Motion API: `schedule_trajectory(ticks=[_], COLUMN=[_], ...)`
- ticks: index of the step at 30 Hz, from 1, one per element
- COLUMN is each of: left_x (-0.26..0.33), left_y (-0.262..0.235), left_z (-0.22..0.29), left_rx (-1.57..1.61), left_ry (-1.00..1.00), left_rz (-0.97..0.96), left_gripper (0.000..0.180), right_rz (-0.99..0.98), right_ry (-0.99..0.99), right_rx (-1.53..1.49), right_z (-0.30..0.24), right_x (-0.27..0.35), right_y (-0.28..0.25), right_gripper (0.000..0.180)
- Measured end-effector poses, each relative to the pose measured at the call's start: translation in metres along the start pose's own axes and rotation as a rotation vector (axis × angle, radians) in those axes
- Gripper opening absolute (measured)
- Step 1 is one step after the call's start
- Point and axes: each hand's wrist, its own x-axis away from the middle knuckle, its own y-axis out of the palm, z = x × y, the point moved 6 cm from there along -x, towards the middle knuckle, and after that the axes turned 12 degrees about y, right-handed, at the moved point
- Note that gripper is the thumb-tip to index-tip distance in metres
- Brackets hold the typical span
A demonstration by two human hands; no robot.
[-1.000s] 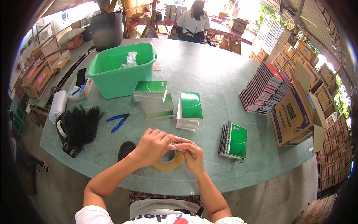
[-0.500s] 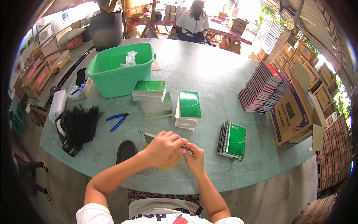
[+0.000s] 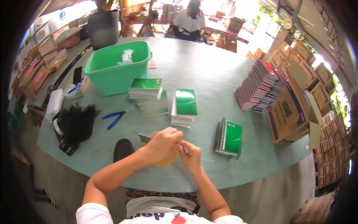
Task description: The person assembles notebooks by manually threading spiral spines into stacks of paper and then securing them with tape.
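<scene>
In the head view, the left hand [image 3: 166,145] is curled over a small notebook [image 3: 144,137], and the notebook's ringed edge pokes out on the left side of that hand. The right hand [image 3: 191,155] is just beside it. Its thumb and finger are pinched together at the tips, but what is between them is too small to tell. The notebook is near the front of the table [image 3: 216,175], over or beside a round yellow roll [image 3: 166,161]; I cannot tell if they touch. A dark oval thing [image 3: 123,150] lies to the left, with blue cutters [image 3: 115,118] behind it. Farther left is a heap of black coils [image 3: 79,121]. Green ringed notebooks [image 3: 233,138] lie piled on the right.
</scene>
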Motion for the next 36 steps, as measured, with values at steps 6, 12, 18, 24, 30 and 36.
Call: schedule_trajectory(ticks=[6,12,18,24,30,36], left_x=[0.008,0.009,0.019,0.016,0.048,0.052], left_y=[0.001,-0.003,-0.003,-0.039,-0.064,-0.040], left_z=[0.003,0.006,-0.001,0.027,0.003,0.000], left_rx=[-0.199,-0.072,-0.016,-0.391,-0.302,-0.244], left_ry=[-0.028,0.015,-0.142,0.029,-0.141,-0.088], left_rz=[-0.118,-0.039,-0.071,-0.011,0.143,0.051], left_gripper=[0.013,0.016,0.034,0.049,0.025,0.021], right_rz=[-0.036,-0.057,-0.089,0.152,0.552,0.346], right_ry=[0.059,0.028,0.013,-0.113,-0.214,-0.124], right_rx=[0.012,-0.023,0.028,0.045,0.668,0.883], right_z=[0.000,-0.005,-0.007,-0.024,-0.014,0.032], right_x=[-0.001,-0.001,0.005,0.000,-0.001,0.027], right_y=[0.007,0.006,0.011,-0.049,-0.175,-0.159], right_gripper=[0.012,0.013,0.016,0.021,0.020,0.018])
